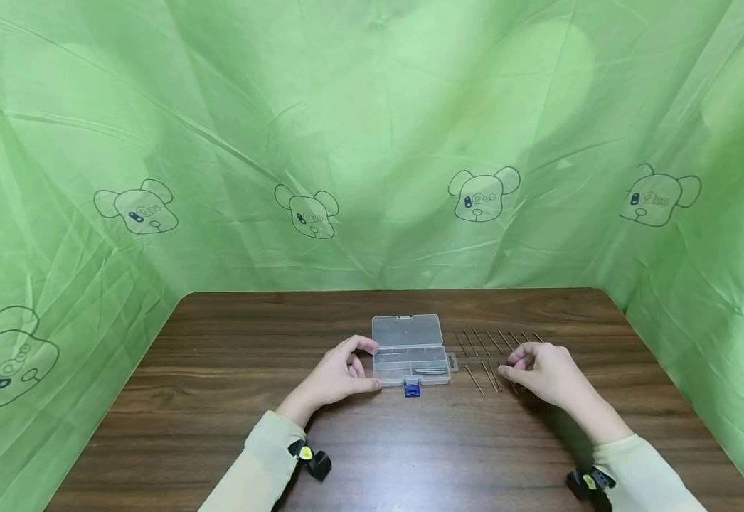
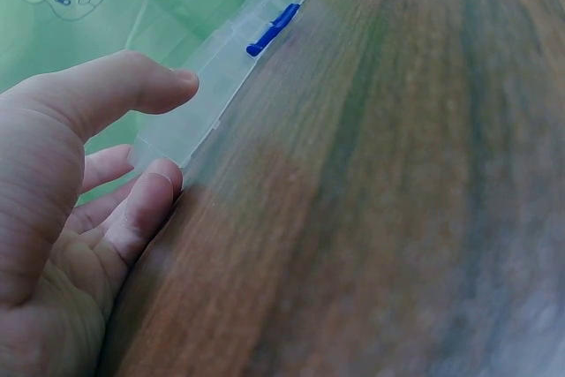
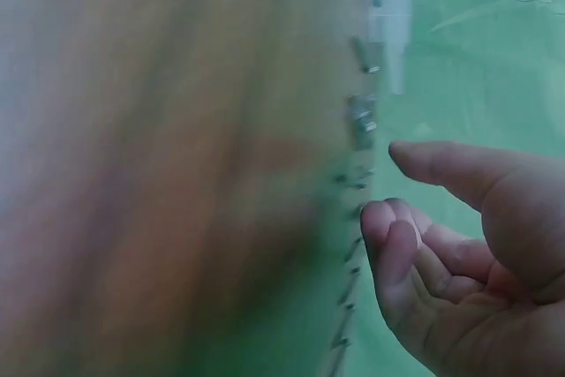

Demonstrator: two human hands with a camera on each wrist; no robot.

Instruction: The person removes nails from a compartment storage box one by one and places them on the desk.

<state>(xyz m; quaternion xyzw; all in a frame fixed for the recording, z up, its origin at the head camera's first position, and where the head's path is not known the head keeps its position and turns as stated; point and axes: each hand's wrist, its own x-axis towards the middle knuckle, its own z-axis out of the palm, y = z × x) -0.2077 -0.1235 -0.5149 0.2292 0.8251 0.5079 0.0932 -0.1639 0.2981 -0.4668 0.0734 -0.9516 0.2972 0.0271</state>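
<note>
A clear plastic compartment box (image 1: 410, 355) lies with its lid (image 1: 407, 331) raised toward the back and its blue latch (image 1: 412, 388) at the front. Several thin metal pieces (image 1: 429, 370) lie in its front right compartment. My left hand (image 1: 333, 373) holds the box's left side, thumb at the front corner and index finger near the hinge. Right of the box, long thin metal rods (image 1: 474, 380), like nails or screws, lie in two rows. Over the front row's right part is my right hand (image 1: 548, 370), its thumb and fingertips apart in the right wrist view, nothing visible between them.
The back row of metal rods (image 1: 489, 341) lies just beyond the right hand. A hang tab (image 1: 452, 361) sticks out from the box's right side. Green cloth (image 1: 372, 142) with printed bear heads surrounds the brown wooden table (image 1: 218, 398).
</note>
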